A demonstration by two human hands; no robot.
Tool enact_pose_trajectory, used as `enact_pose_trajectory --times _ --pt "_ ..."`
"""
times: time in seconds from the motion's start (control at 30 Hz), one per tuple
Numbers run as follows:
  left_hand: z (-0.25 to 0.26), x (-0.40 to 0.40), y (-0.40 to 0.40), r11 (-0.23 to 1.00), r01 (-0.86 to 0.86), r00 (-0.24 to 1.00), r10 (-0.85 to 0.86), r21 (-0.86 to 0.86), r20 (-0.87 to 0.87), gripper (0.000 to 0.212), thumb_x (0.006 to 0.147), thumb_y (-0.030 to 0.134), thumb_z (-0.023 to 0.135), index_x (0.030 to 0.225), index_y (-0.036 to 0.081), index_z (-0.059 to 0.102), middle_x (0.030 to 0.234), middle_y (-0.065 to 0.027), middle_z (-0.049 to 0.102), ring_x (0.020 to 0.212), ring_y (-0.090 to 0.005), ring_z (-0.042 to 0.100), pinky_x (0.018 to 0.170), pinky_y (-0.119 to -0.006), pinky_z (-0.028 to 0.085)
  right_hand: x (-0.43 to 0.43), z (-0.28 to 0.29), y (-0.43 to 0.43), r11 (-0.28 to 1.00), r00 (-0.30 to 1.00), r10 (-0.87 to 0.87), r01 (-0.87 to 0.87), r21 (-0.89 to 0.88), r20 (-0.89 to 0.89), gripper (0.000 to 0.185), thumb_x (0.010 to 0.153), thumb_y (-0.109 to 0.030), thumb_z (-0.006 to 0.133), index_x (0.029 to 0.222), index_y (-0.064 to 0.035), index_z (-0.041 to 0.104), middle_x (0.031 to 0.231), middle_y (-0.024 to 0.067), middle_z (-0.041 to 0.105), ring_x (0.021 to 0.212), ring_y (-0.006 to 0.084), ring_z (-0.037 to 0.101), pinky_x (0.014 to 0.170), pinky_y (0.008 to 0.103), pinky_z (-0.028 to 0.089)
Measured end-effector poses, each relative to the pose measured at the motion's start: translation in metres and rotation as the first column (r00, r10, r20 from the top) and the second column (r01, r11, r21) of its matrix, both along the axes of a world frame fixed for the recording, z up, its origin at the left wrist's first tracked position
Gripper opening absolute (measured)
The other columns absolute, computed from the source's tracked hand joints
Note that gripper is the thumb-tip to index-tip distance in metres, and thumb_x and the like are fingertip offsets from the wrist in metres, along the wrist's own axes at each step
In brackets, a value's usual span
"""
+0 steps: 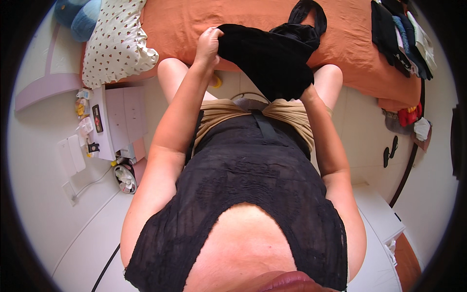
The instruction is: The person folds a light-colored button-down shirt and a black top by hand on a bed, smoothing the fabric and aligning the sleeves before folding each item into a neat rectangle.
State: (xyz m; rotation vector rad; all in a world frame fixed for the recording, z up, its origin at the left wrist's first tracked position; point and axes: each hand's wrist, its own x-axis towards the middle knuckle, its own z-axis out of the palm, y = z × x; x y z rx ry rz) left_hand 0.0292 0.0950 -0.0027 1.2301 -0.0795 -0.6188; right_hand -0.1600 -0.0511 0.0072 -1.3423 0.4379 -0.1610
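A black cloth garment stretches between my hands above my knees and the near edge of the bed. My left hand pinches its upper left edge, thumb on top. My right hand holds up the lower right end; the cloth covers its fingers, and only the wrist and part of the hand show. Beyond it, the garment's looped straps rest on the orange bedsheet.
A ruffled pillow and blue plush toy lie on the bed's left, folded clothes on its right. A nightstand and waste bin stand at left. Black slippers are on the floor at right.
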Motion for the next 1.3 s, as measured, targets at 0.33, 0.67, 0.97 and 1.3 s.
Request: enact_pose_trajectory --times 0.33,0.67,0.97,1.3 --pt "-0.024 0.028 0.046 0.897 0.172 0.972 -0.223 0.407 0.080 0.030 0.074 0.008 0.049 0.102 -0.001 0.052 0.091 -0.0087 0.055 0.083 -0.0152 0.051 0.075 -0.025 0.042 -0.047 0.046 -0.013 0.998 0.993 0.024 -0.018 -0.054 0.116 0.034 0.087 -0.014 0.048 0.118 0.0000 0.048 0.117 0.0076 0.051 0.108 0.0153 0.046 0.089 0.0270 0.038" --pt "0.006 -0.039 -0.032 0.335 0.590 -0.200 -0.821 0.734 0.535 0.077 0.068 0.023 0.071 0.133 0.013 0.031 0.135 -0.0152 0.031 0.124 -0.0299 0.031 0.100 -0.040 0.029 -0.030 0.056 0.042 0.631 0.645 0.764 -0.739 -0.235 0.020 0.033 0.087 -0.015 0.048 0.117 0.0008 0.050 0.115 0.0071 0.052 0.107 0.0143 0.046 0.089 0.0265 0.039" --pt "-0.047 -0.057 -0.049 0.010 0.024 -0.306 -0.952 1.000 0.017 0.025 0.074 0.010 0.052 0.097 0.012 0.061 0.098 -0.0153 0.060 0.079 -0.0305 0.061 0.066 -0.040 0.049 -0.058 0.054 0.033 0.611 0.626 0.779 -0.765 -0.201 -0.015 0.033 0.088 -0.013 0.047 0.118 0.0011 0.049 0.115 0.0077 0.052 0.106 0.0153 0.048 0.089 0.0263 0.039" --pt "0.138 0.145 -0.074 0.926 -0.028 0.932 0.160 -0.377 0.324 0.021 0.077 0.004 0.049 0.096 0.001 0.057 0.088 -0.0096 0.061 0.083 -0.0185 0.057 0.072 -0.029 0.046 -0.082 0.089 -0.048 0.865 0.967 0.244 -0.183 -0.466 0.074 0.033 0.089 -0.012 0.046 0.119 0.0015 0.048 0.114 0.0082 0.053 0.105 0.0164 0.049 0.089 0.0261 0.040"
